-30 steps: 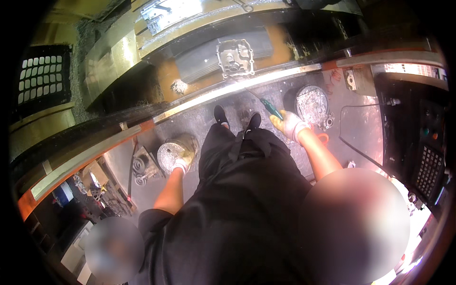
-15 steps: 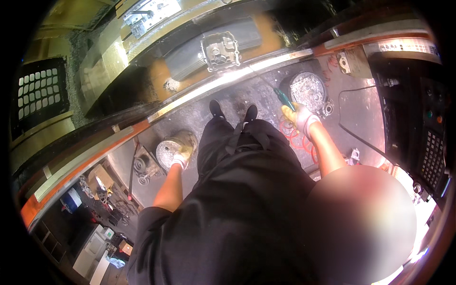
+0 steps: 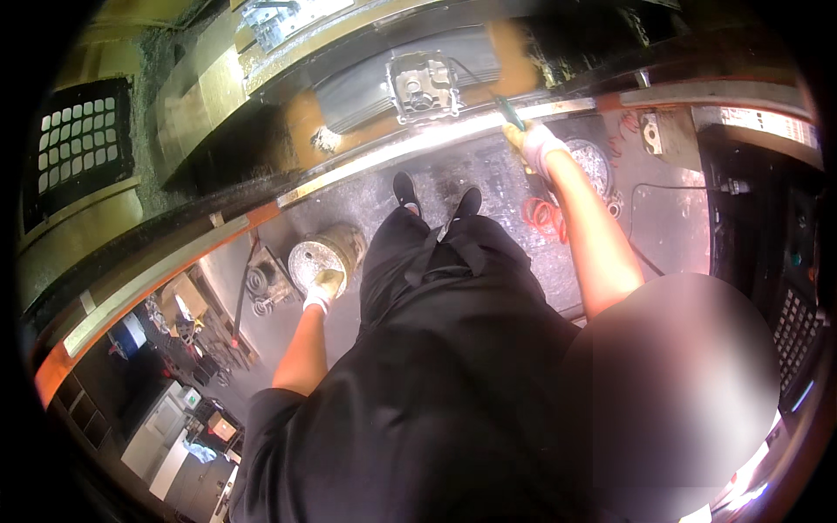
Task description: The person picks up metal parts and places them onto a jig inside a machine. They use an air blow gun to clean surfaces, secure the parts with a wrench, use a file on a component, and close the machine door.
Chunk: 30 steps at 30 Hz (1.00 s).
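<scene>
Tool (image 3: 510, 113) is gripped by the right hand (image 3: 530, 146), now farther forward, seemingly reaching the metal part (image 3: 423, 89); grip of left hand (image 3: 325, 286) cannot be told.

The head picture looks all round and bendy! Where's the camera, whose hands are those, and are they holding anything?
There's no robot here. A person wears the camera on their head, and it looks down, so you see their own arms, body and black shoes. Its very wide lens makes straight edges bend.

Both hands wear gloves. The right hand holds a green-handled tool. The left hand shows in front of a round drum; I can't tell whether it touches it.

Past the bright metal ledge, a metal casting lies on a grey panel. A red coiled hose shows below the right hand.
</scene>
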Available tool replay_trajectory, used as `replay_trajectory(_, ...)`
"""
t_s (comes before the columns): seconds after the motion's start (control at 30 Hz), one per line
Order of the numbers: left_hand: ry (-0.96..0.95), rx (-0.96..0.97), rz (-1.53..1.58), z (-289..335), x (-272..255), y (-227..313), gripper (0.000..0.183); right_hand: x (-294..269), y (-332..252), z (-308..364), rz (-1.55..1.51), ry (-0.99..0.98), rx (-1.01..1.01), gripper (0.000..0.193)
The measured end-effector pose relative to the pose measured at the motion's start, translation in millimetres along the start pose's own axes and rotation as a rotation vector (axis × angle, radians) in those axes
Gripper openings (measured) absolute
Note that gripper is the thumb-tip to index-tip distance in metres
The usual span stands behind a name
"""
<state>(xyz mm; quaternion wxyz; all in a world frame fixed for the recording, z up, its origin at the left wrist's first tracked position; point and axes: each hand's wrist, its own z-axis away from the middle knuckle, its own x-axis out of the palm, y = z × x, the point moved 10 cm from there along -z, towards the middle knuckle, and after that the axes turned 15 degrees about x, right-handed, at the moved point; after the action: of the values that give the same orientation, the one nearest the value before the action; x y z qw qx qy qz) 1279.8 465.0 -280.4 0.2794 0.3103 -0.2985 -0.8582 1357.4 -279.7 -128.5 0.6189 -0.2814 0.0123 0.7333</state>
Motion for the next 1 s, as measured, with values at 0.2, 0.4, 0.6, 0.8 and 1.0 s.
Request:
replay_trajectory(0.2,-0.056,0.018,-0.114,33,-7,-2,0.035,21,-60,-4,0.03,-0.087,-0.149,0.039)
replay_trajectory(0.4,0.174,-0.138,0.06,-15,7,211,0.036,32,-79,12,-0.043,-0.19,-0.046,0.039)
replay_trajectory(0.6,0.164,0.023,0.18,-84,32,283,0.039,46,-73,29,-0.037,-0.304,0.043,0.04)
replay_trajectory(0.8,0.055,-0.106,-0.073,-57,28,348,0.043,37,-37,46,0.133,-0.249,0.005,0.052)
replay_trajectory(1.0,0.109,0.083,-0.396,-44,-1,267,0.041,15,30,117,0.158,-0.393,0.122,0.056)
